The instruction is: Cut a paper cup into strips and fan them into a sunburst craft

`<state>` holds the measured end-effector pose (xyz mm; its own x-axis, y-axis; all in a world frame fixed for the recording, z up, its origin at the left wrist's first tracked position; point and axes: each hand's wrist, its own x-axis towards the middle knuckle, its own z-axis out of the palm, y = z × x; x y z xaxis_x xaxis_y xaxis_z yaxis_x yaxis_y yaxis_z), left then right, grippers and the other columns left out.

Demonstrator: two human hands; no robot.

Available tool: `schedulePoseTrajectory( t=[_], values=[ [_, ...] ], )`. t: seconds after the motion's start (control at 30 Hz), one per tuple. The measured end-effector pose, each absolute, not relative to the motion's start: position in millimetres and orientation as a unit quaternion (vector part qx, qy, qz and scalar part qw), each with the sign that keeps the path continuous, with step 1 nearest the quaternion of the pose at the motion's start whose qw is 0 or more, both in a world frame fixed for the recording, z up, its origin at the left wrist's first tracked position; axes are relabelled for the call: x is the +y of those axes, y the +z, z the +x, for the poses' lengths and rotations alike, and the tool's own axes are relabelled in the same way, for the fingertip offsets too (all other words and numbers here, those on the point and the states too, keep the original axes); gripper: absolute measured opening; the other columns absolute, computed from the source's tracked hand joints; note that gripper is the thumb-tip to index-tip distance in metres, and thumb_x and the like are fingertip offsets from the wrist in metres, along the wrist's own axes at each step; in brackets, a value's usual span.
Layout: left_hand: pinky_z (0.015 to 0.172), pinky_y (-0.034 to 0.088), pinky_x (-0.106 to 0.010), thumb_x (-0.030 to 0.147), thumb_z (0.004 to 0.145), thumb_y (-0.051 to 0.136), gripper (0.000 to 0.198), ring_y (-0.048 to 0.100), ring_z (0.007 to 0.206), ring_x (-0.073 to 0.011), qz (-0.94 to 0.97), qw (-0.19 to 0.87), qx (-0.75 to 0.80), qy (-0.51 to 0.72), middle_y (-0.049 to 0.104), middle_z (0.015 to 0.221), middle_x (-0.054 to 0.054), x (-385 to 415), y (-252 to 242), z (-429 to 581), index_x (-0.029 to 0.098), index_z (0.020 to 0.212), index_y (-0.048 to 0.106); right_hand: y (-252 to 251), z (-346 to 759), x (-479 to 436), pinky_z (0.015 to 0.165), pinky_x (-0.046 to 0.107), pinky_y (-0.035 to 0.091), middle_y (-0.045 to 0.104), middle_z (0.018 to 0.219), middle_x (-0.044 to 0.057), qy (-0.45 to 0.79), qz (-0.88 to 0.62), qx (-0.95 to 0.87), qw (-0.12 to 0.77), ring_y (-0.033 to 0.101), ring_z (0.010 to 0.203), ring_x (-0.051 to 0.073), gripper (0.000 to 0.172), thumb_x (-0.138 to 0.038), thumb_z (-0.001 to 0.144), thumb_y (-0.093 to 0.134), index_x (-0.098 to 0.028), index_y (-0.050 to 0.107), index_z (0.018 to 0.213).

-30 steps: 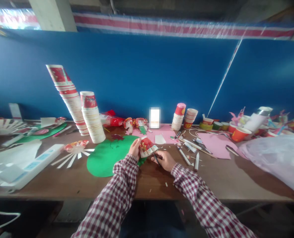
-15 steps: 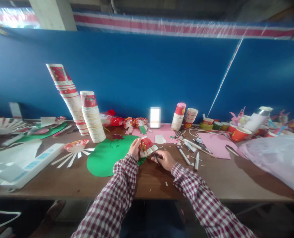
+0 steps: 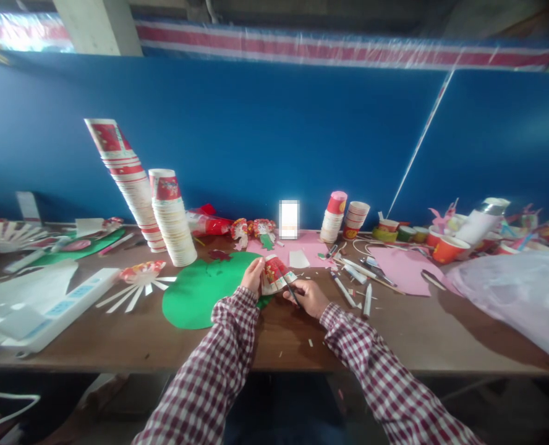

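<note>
Paper cup (image 3: 274,274) over brown table (image 3: 117,343), blue wall (image 3: 256,136) behind.

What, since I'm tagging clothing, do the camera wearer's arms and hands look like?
Both sleeves are long, in a maroon-and-white check, reaching the wrists. The left hand and right hand are bare, without gloves; no watch or ring shows.

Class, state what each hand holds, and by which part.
Left hand: red paper cup, by its left side as pictured. Right hand: dark tool, probably scissors; exact grip unclear.

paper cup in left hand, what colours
The paper cup is mostly red and off-white, best seen in the head view.
</note>
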<state>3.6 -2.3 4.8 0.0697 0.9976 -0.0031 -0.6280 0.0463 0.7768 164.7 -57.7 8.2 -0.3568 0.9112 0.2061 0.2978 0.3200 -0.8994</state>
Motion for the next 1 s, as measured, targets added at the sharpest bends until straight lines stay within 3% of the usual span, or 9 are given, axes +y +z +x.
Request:
schedulePoseTrajectory(
  t=[0.27,0.63,1.0],
  values=[
    [0.061,0.05,-0.032,0.033,0.066,0.068,0.025,0.061,0.056,-0.0151,0.316,0.657,0.294,0.619,0.064,0.064,-0.001,0.1,1.6,3.1,0.015,0.075,0.053,3.8,165.6,-55.5,0.042,0.019,0.033,0.051,0.051,-0.002,0.381,-0.436,-0.724,0.375,0.045,0.046,0.01,0.033,-0.045,0.071,0.062,-0.012,0.061,0.077],
    [0.061,0.05,-0.03,0.035,0.063,0.069,0.028,0.06,0.056,-0.014,0.331,0.654,0.302,0.609,0.063,0.063,0.0,-2.0,3.8,3.8,0.016,0.075,0.053,5.1,164.4,-55.3,0.043,0.021,0.037,0.054,0.052,-0.001,0.451,-0.422,-0.679,0.396,0.049,0.046,0.011,0.032,-0.042,0.066,0.066,-0.012,0.061,0.076],
    [0.059,0.05,-0.029,0.038,0.061,0.071,0.032,0.059,0.055,-0.0132,0.339,0.65,0.307,0.607,0.062,0.062,0.0,-2.1,3.9,3.9,0.016,0.075,0.052,6.8,165.9,-55.9,0.039,0.019,0.029,0.048,0.047,-0.003,0.427,-0.419,-0.696,0.398,0.041,0.042,0.008,0.028,-0.039,0.068,0.067,-0.013,0.061,0.069]
  ],
)
